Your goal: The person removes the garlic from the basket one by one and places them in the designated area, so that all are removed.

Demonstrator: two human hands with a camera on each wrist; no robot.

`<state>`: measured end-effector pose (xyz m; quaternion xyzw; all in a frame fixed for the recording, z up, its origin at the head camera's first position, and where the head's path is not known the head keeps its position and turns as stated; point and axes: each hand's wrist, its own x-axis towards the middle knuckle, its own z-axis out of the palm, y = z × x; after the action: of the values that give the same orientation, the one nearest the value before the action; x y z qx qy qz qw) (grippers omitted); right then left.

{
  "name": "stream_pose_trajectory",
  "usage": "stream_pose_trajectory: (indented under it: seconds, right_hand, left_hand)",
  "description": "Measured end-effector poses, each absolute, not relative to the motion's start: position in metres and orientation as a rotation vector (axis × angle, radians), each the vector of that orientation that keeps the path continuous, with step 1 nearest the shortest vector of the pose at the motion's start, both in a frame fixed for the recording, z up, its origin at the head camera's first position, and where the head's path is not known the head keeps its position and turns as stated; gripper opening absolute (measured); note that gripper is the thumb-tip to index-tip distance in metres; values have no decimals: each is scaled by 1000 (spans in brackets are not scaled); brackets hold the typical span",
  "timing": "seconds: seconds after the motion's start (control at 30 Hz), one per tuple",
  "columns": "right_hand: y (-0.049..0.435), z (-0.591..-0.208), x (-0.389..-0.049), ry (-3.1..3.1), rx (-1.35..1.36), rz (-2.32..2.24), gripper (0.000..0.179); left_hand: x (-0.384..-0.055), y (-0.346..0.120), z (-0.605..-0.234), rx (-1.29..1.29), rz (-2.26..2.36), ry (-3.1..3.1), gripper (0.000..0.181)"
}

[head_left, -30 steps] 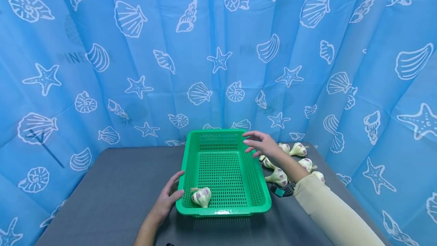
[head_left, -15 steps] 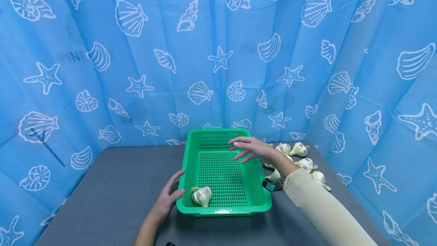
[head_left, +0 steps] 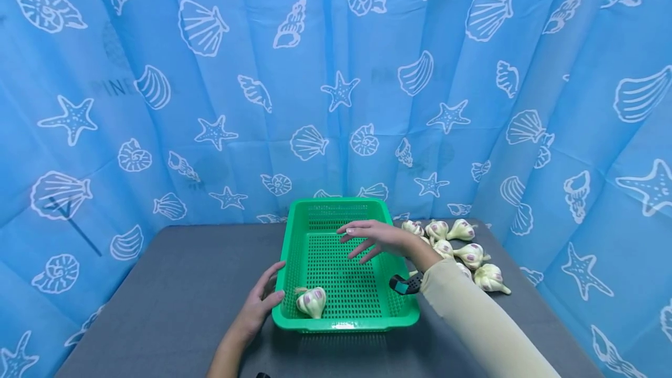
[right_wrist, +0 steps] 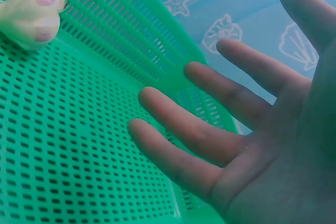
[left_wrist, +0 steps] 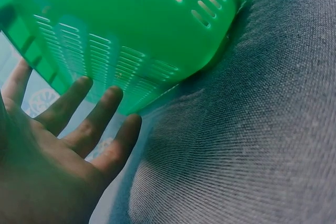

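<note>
A green plastic basket [head_left: 346,324] with slotted walls stands on the table. One garlic bulb [head_left: 312,302] lies in its near left corner; the right wrist view shows the same garlic bulb [right_wrist: 37,15] by the basket wall. My left hand [head_left: 257,306] is at the basket's left side, fingers spread and fairly straight. In the left wrist view, the fingers [left_wrist: 100,116] lie close to the outer wall. Over the basket's right half hovers my right hand [head_left: 378,239], its fingers apart and holding nothing. Several more garlic bulbs [head_left: 471,254] lie right of the basket, some hidden by the right arm.
Grey cloth covers the table [head_left: 189,296]. A blue curtain [head_left: 336,74] printed with white shells and starfish hangs behind it and along both sides. A dark band with a teal face [head_left: 401,284] sits on the right wrist.
My right hand has moved left from the basket's right rim to over its inside, uncovering more of the garlic bulbs on the table. The left hand and the bulb in the basket have stayed put.
</note>
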<state>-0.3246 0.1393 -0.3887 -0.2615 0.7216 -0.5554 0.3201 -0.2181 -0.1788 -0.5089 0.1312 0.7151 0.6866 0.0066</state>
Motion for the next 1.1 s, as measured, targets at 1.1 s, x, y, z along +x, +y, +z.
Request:
stream_pose_trajectory:
  seconds: [1.1]
  right_hand:
    - [68,-417,-322,1720,-671,-1050,41]
  left_hand:
    - [-218,-177,-506,387,2158,2248,56]
